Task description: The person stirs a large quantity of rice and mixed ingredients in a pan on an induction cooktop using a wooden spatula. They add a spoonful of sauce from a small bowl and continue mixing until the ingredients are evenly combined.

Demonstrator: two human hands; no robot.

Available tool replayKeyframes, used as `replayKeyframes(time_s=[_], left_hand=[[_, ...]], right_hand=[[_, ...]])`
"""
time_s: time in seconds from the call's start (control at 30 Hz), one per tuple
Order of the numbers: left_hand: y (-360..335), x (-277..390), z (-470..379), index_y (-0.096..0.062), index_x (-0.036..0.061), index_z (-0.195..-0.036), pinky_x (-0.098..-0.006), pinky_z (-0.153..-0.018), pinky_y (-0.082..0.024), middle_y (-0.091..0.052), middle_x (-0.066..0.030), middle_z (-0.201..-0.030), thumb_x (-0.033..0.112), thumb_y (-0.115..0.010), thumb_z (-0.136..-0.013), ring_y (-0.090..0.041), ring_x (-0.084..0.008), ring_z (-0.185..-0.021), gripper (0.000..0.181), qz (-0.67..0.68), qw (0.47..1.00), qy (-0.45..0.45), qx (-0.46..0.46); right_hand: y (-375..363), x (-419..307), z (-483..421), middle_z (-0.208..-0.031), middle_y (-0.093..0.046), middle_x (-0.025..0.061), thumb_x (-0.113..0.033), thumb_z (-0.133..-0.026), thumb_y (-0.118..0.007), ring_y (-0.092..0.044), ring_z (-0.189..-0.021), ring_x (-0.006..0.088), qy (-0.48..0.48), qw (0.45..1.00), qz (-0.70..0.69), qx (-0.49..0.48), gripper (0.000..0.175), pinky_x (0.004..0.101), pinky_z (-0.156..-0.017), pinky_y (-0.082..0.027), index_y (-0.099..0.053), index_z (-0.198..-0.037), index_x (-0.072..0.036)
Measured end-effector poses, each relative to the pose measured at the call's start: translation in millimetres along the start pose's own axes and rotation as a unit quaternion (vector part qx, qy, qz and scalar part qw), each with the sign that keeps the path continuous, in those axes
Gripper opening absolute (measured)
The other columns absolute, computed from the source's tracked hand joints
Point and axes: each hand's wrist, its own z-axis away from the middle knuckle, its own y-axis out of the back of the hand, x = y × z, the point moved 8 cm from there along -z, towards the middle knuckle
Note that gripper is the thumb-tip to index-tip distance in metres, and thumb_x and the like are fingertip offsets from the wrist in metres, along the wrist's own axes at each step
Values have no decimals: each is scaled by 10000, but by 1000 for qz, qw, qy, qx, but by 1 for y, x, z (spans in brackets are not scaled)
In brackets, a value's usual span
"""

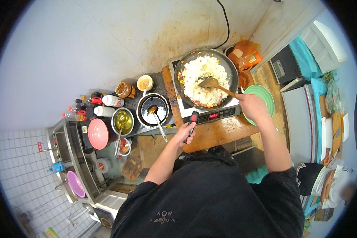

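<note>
My left hand grips the black pan handle with its red inset. The dark frying pan rests on an induction cooker whose red display is lit. White rice fills much of the pan, with small red and yellow bits around its edge. In my right hand is a wooden spatula, its blade lying in the middle of the rice. Under and beside my right hand sits a green plate, partly covered by the hand.
Left of the cooker stand a pot of dark sauce with a ladle, a bowl of oil, a chili jar, several bottles and a pink plate. An orange bag lies behind right. Another person is at far right.
</note>
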Motion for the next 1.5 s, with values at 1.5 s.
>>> replayKeyframes(time_s=[1.5], left_hand=[[2,1,-2,-501,118,-1054,-288,-390,-259,-448,-8,-651,444,-545,-1072,-335,-105,-445,330,-13,1000,-1,-9]], right_hand=[[-10,2,-5,-998,-750,180,-192,-1022,-548,-736,-927,365,6,999,32,3,370,485,-788,-600,-654,-1374,-237]])
